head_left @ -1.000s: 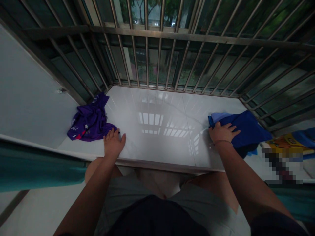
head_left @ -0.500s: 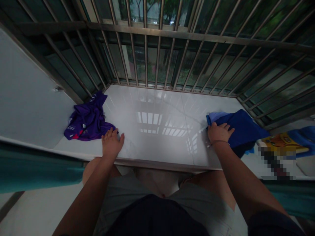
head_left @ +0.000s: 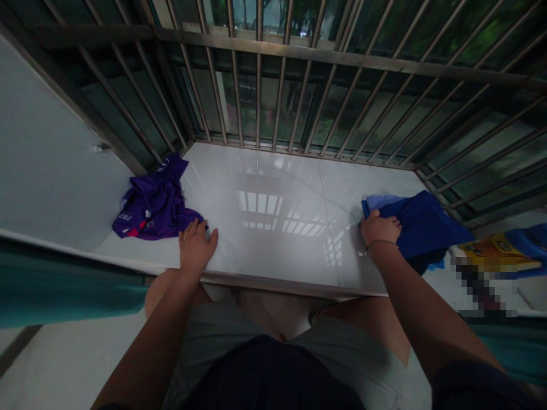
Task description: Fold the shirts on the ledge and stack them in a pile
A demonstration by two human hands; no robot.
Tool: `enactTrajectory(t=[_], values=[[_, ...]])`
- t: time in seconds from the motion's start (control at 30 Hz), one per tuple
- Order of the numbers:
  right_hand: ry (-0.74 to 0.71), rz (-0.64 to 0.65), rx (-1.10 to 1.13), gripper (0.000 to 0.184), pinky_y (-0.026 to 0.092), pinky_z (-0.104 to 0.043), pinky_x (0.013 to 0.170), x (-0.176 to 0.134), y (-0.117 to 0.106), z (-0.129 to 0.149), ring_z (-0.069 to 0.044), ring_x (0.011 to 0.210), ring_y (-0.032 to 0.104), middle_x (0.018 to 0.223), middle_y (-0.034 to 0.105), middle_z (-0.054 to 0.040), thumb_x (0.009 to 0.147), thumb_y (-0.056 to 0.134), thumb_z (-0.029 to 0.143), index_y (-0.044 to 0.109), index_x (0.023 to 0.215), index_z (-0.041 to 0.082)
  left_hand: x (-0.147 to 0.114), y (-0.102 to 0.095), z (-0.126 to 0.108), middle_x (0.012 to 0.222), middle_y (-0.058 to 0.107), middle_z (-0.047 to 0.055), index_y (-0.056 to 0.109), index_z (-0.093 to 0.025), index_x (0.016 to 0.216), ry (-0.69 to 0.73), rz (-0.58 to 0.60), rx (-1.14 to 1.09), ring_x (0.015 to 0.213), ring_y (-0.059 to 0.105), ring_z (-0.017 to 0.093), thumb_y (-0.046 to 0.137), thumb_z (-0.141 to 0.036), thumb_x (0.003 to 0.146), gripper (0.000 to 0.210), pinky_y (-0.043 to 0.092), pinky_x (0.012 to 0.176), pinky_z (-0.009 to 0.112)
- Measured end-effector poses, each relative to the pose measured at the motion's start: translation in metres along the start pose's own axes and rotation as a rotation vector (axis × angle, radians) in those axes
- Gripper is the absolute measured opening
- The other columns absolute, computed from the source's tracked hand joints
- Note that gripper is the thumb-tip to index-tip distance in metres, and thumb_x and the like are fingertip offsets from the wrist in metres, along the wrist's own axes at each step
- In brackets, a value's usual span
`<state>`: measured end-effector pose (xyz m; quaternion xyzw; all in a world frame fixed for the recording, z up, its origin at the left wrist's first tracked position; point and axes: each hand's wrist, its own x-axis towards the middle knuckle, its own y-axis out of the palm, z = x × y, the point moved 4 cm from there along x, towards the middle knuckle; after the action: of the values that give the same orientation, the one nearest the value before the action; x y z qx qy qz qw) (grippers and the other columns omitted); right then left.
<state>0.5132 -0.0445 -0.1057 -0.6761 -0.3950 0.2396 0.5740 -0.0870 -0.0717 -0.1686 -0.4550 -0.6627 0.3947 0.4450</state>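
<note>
My left hand [head_left: 197,245] lies palm down near the front edge of the white tiled sill, fingers apart. Its fingertips touch the edge of a crumpled purple shirt [head_left: 160,205] with white and red print. On the right, my right hand [head_left: 381,229], with a thin bracelet at the wrist, has its fingers curled in on the left edge of a dark blue cloth [head_left: 423,222]. That cloth tops a small pile of folded fabric, with a light blue layer [head_left: 382,200] showing behind my hand. The fingertips of my right hand are partly hidden.
Metal window bars [head_left: 282,97] rise along the back and sides of the sill [head_left: 273,250]. A yellow and blue package [head_left: 499,253] lies at the far right, beside a blurred-out patch. A teal curtain [head_left: 68,290] hangs at the left. My knees are under the front edge.
The fingers of my right hand have drawn together and curled in on the blue cloth. My left hand stays by the purple shirt. The view has shifted slightly.
</note>
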Motion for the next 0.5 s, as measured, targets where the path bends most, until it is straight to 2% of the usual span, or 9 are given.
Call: enactTrajectory(t=[0.2,0.5], values=[[-0.017,0.079,-0.019,0.063,0.046,-0.069,0.115,0.007,0.007,0.000,-0.056,0.155,0.056,0.163,0.052,-0.0477,0.107,0.067,0.051,0.059,0.151,0.006,0.000,0.000,0.000,0.172,0.056,0.029,0.067,-0.006,0.157,-0.006,-0.002,0.005,0.161,0.051,0.047,0.046,-0.052,0.111,0.068,0.032,0.137,0.071],[-0.058,0.042,-0.037,0.059,0.046,-0.082,0.106,0.005,0.019,0.006,-0.066,0.150,0.056,0.159,0.050,-0.0546,0.110,0.055,0.041,0.057,0.153,0.001,0.000,-0.001,0.001,0.172,0.057,0.028,0.067,-0.009,0.156,-0.003,0.005,0.001,0.161,0.051,0.046,0.047,-0.052,0.111,0.066,0.033,0.136,0.070]])
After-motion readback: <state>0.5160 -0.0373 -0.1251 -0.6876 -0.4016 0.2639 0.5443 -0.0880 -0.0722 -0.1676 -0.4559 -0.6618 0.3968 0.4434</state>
